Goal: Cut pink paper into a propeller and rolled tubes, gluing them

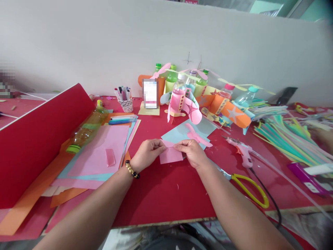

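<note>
Centrally, pink paper (171, 156) between hands (148, 152) (194, 152), pinched both sides.

Near tabletop (161, 199) lies open — scissors (264, 201), glue gun (245, 156) obstruct right.

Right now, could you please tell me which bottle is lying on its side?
The yellow-capped bottle, on the papers at left; the other bottles stand upright.

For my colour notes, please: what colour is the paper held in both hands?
The paper is pink, seen in the head view.
</note>
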The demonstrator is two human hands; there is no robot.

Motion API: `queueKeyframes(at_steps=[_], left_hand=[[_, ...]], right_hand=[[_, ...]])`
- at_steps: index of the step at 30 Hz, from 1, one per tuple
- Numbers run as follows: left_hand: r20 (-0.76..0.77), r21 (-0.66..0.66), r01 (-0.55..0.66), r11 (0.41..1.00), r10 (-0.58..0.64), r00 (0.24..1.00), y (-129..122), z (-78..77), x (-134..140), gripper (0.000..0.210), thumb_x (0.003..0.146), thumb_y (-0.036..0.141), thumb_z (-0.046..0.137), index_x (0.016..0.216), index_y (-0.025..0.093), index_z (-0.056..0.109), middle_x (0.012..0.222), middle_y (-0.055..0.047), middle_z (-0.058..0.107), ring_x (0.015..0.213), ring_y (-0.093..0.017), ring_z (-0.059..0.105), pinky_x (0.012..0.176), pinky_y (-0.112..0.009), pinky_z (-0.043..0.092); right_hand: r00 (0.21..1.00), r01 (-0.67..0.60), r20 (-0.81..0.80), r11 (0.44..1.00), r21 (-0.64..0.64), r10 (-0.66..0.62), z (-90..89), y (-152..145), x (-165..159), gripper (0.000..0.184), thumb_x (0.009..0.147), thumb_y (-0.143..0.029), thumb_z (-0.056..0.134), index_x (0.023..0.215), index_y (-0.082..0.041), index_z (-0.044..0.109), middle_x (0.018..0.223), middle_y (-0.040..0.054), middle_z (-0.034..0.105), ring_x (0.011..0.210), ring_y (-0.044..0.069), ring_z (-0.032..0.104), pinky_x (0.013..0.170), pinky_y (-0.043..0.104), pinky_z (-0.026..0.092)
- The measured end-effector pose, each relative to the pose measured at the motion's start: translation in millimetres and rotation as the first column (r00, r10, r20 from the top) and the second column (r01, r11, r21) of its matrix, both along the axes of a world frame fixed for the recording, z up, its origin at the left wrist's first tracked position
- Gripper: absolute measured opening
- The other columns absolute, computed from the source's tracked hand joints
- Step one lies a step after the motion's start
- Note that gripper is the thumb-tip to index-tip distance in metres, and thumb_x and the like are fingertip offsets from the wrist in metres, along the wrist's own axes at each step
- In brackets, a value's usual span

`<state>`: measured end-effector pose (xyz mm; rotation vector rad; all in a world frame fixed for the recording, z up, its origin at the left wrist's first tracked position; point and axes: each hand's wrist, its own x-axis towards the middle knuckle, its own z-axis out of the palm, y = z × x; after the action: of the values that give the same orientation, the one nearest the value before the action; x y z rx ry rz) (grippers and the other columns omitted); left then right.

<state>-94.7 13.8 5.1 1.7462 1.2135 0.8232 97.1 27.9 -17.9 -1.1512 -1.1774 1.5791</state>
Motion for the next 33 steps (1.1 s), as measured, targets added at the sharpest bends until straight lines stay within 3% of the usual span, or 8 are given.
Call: queueKeyframes(at_steps=[11, 20, 25, 33], left_hand=[[-0.012, -0.029, 0.017, 0.999, -0.017, 1.0, 2.1, 2.0, -5.1, 0.031, 0.08, 0.041, 0.051, 0.065, 0.015, 0.058, 0.058, 0.003, 0.053, 0.055, -0.009, 0.044, 0.052, -0.019, 0.035], [0.103, -0.102, -0.015, 0.995, 0.025, 0.994, 1.8, -10.7, 0.4, 0.03, 0.077, 0.042, 0.055, 0.079, 0.014, 0.064, 0.072, -0.003, 0.062, 0.064, -0.013, 0.053, 0.058, -0.022, 0.04], [0.041, -0.112, -0.013, 0.994, 0.017, 0.999, 0.7, -11.1, 2.7, 0.028, 0.077, 0.039, 0.054, 0.076, 0.013, 0.065, 0.07, -0.002, 0.063, 0.063, -0.012, 0.053, 0.058, -0.021, 0.04], [-0.039, -0.071, -0.021, 0.997, 0.018, 0.999, -2.4, -10.6, 4.0, 0.026, 0.08, 0.037, 0.051, 0.077, 0.015, 0.064, 0.07, -0.001, 0.063, 0.064, -0.013, 0.054, 0.056, -0.021, 0.039]], right_hand=[[0.999, -0.025, 0.049, 0.999, 0.034, 0.023, 3.4, -0.8, -1.5, 0.022, 0.062, -0.038, 0.073, 0.065, -0.017, 0.07, 0.055, -0.0006, 0.062, 0.05, 0.012, 0.051, 0.051, 0.026, 0.039], [1.0, 0.004, 0.021, 0.997, 0.071, -0.006, -3.9, -3.6, -6.2, 0.018, 0.065, -0.035, 0.072, 0.07, -0.018, 0.07, 0.062, -0.0004, 0.065, 0.055, 0.012, 0.054, 0.057, 0.026, 0.042], [0.999, -0.031, 0.049, 0.989, 0.143, 0.024, -8.1, -4.2, -9.0, 0.02, 0.066, -0.033, 0.071, 0.08, -0.018, 0.07, 0.075, 0.0026, 0.069, 0.07, 0.015, 0.06, 0.071, 0.029, 0.045], [0.977, -0.106, 0.203, 0.973, 0.203, 0.064, -2.9, -6.7, -8.5, 0.018, 0.072, -0.035, 0.066, 0.074, -0.017, 0.067, 0.069, 0.0007, 0.065, 0.063, 0.014, 0.056, 0.061, 0.026, 0.042]])
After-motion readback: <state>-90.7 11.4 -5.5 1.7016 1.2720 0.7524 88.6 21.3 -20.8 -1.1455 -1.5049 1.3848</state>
